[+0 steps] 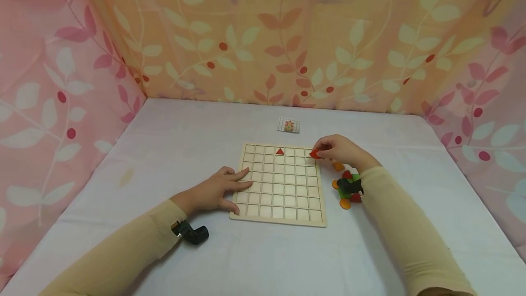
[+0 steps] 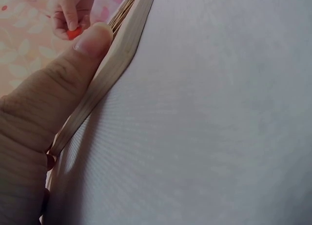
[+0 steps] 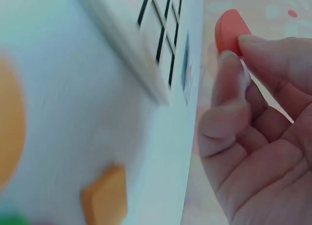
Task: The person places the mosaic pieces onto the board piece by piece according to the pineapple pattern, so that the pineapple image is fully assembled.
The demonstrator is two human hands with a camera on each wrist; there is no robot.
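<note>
A wooden grid board (image 1: 278, 180) lies flat on the white table. My left hand (image 1: 214, 192) rests along its left edge with fingers spread, two fingertips over the squares. In the left wrist view the thumb (image 2: 73, 74) presses on the board's corner. Between thumb and index finger, my right hand (image 1: 340, 150) pinches a red block with one rounded side (image 3: 231, 31), raised close over the board's far right corner. A red triangle block (image 1: 280, 151) sits in a top-row square. The other squares in sight hold no block.
Beyond the board lies a small card (image 1: 289, 125) with a grid and a coloured figure. Right of the board, under the right wrist, are loose red, green and orange blocks (image 1: 345, 203). An orange block (image 1: 339, 166) lies nearer the board. Patterned cloth (image 1: 263, 35) walls the table's back and sides.
</note>
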